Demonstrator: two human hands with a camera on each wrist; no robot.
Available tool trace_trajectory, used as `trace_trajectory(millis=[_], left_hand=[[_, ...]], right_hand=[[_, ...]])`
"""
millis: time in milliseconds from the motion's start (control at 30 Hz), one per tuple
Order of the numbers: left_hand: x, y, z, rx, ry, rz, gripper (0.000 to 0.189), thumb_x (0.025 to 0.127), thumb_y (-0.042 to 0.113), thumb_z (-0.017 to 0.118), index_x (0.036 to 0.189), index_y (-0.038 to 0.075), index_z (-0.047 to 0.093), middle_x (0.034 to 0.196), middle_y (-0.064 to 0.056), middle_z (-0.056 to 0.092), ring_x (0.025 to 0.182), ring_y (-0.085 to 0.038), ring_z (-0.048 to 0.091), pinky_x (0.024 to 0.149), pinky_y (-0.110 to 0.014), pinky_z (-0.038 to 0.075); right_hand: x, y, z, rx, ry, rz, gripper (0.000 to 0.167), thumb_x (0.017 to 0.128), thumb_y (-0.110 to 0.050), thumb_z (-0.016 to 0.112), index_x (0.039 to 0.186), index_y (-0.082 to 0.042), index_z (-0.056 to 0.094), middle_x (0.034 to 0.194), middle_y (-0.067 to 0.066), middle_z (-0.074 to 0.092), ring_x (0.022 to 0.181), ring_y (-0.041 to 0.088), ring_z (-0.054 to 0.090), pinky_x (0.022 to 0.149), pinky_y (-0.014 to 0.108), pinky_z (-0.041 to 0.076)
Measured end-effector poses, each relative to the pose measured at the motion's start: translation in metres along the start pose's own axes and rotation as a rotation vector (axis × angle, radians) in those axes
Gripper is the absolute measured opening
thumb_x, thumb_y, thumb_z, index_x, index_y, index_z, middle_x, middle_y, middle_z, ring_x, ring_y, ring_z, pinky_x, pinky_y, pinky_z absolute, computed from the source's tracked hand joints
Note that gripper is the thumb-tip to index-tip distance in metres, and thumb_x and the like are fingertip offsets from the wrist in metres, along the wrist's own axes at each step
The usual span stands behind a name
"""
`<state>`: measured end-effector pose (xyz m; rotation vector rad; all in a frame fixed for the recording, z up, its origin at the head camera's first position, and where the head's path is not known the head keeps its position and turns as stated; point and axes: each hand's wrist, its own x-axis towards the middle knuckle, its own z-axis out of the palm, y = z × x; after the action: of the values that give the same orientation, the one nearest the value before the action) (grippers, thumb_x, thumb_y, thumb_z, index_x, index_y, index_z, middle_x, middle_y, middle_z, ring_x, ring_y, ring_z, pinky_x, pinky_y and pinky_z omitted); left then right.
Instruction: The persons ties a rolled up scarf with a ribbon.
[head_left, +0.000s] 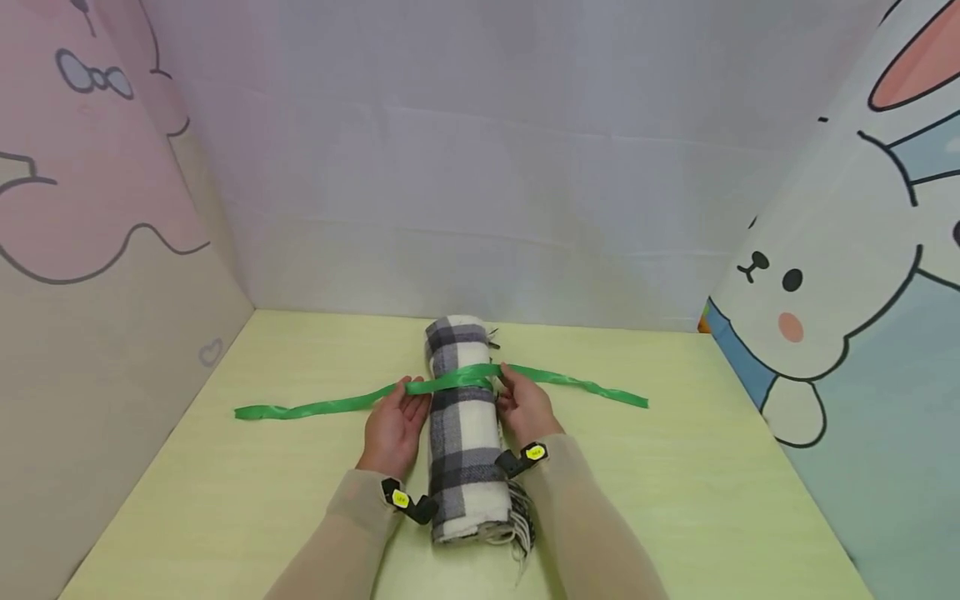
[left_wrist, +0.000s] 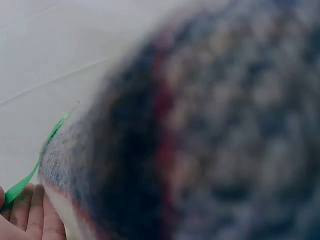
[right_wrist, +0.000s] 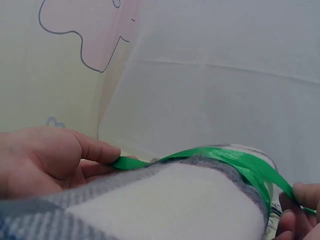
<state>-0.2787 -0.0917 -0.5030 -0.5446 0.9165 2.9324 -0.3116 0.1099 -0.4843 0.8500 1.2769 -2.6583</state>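
Note:
A rolled plaid scarf (head_left: 467, 429) in white, grey and dark checks lies lengthwise before me, fringe showing at its near right end. Across its upper part runs a green ribbon (head_left: 459, 378), with a second strand beneath it and a loose tail out to each side. On the left side of the roll, my left hand (head_left: 393, 435) pinches the ribbon between thumb and fingers, palm turned up. My right hand (head_left: 527, 408) pinches it at the right side. In the right wrist view the ribbon (right_wrist: 220, 154) arches over the scarf between both hands. Scarf fabric (left_wrist: 225, 125) fills most of the left wrist view, blurred.
The pale yellow tabletop (head_left: 697, 467) extends around the roll. A plain light backdrop (head_left: 480, 167) rises behind it. Cartoon-printed panels stand at the left (head_left: 90, 350) and right (head_left: 885, 433). Small black cameras sit on both wrists.

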Motion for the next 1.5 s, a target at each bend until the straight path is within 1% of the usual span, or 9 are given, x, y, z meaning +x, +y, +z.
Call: trace_trajectory(millis=[167, 267, 467, 633, 800, 967, 1167, 1300, 1500], left_hand=[[-0.004, 0.001, 0.001, 0.016, 0.014, 0.010, 0.049, 0.114, 0.016, 0.040, 0.157, -0.006, 0.029, 0.154, -0.027, 0.038, 0.137, -0.032, 0.049, 0.114, -0.039, 0.042], [-0.004, 0.002, 0.001, 0.021, 0.009, 0.028, 0.048, 0.113, 0.014, 0.040, 0.156, -0.005, 0.028, 0.152, -0.027, 0.040, 0.137, -0.032, 0.050, 0.113, -0.038, 0.044], [-0.004, 0.008, 0.001, 0.005, -0.022, 0.042, 0.049, 0.113, 0.011, 0.039, 0.157, -0.003, 0.025, 0.150, -0.025, 0.041, 0.141, -0.034, 0.046, 0.110, -0.036, 0.047], [-0.007, 0.015, 0.003, -0.031, -0.022, 0.042, 0.044, 0.113, 0.017, 0.040, 0.154, 0.000, 0.032, 0.135, -0.018, 0.057, 0.128, -0.027, 0.059, 0.109, -0.036, 0.048], [-0.009, 0.022, 0.005, -0.080, -0.056, 0.025, 0.030, 0.113, 0.020, 0.038, 0.137, 0.002, 0.044, 0.115, -0.012, 0.068, 0.115, -0.024, 0.067, 0.108, -0.038, 0.048], [-0.011, 0.025, 0.007, -0.106, -0.108, 0.016, 0.024, 0.114, 0.020, 0.035, 0.128, 0.004, 0.047, 0.111, -0.012, 0.069, 0.109, -0.023, 0.069, 0.106, -0.037, 0.051], [-0.012, 0.029, 0.010, -0.094, -0.142, 0.019, 0.022, 0.113, 0.023, 0.040, 0.118, 0.008, 0.054, 0.091, -0.004, 0.062, 0.093, -0.018, 0.065, 0.090, -0.029, 0.056], [-0.013, 0.032, 0.014, -0.057, -0.185, 0.019, 0.023, 0.113, 0.026, 0.038, 0.120, 0.010, 0.053, 0.082, 0.000, 0.055, 0.084, -0.015, 0.059, 0.083, -0.026, 0.053], [-0.012, 0.037, 0.024, 0.053, -0.218, 0.058, 0.018, 0.114, 0.021, 0.039, 0.123, 0.008, 0.048, 0.074, 0.003, 0.050, 0.076, -0.013, 0.054, 0.077, -0.024, 0.051]], right_hand=[[-0.001, -0.001, -0.005, -0.056, -0.090, -0.137, 0.013, 0.104, -0.012, 0.065, 0.110, -0.002, 0.059, 0.112, 0.010, 0.063, 0.096, 0.017, 0.061, 0.091, 0.030, 0.052], [-0.002, -0.004, -0.004, 0.020, -0.158, -0.157, 0.022, 0.107, -0.010, 0.059, 0.126, 0.002, 0.058, 0.133, 0.018, 0.057, 0.107, 0.019, 0.063, 0.105, 0.035, 0.050], [-0.008, -0.009, -0.004, 0.162, -0.237, -0.107, 0.039, 0.112, -0.014, 0.047, 0.146, 0.004, 0.047, 0.150, 0.032, 0.044, 0.128, 0.036, 0.059, 0.108, 0.044, 0.048], [-0.014, -0.010, -0.005, 0.224, -0.284, -0.078, 0.033, 0.113, -0.019, 0.043, 0.137, 0.003, 0.051, 0.131, 0.023, 0.060, 0.137, 0.039, 0.049, 0.110, 0.047, 0.046], [-0.022, -0.011, -0.005, 0.275, -0.345, -0.045, 0.026, 0.113, -0.022, 0.043, 0.117, -0.002, 0.058, 0.107, 0.011, 0.066, 0.129, 0.035, 0.056, 0.109, 0.045, 0.048], [-0.027, -0.012, -0.006, 0.308, -0.405, -0.036, 0.027, 0.113, -0.023, 0.040, 0.111, -0.005, 0.060, 0.103, 0.009, 0.066, 0.114, 0.028, 0.064, 0.108, 0.042, 0.049], [-0.030, -0.016, -0.006, 0.300, -0.442, -0.077, 0.028, 0.114, -0.026, 0.039, 0.109, -0.006, 0.059, 0.094, 0.006, 0.062, 0.101, 0.025, 0.064, 0.113, 0.041, 0.043], [-0.033, -0.020, -0.004, 0.210, -0.468, -0.132, 0.028, 0.114, -0.026, 0.039, 0.110, -0.006, 0.057, 0.087, 0.004, 0.059, 0.089, 0.022, 0.062, 0.103, 0.038, 0.050], [-0.035, -0.025, -0.002, -0.070, -0.501, -0.265, 0.026, 0.114, -0.023, 0.039, 0.110, -0.006, 0.058, 0.081, 0.001, 0.050, 0.072, 0.013, 0.049, 0.079, 0.029, 0.051]])
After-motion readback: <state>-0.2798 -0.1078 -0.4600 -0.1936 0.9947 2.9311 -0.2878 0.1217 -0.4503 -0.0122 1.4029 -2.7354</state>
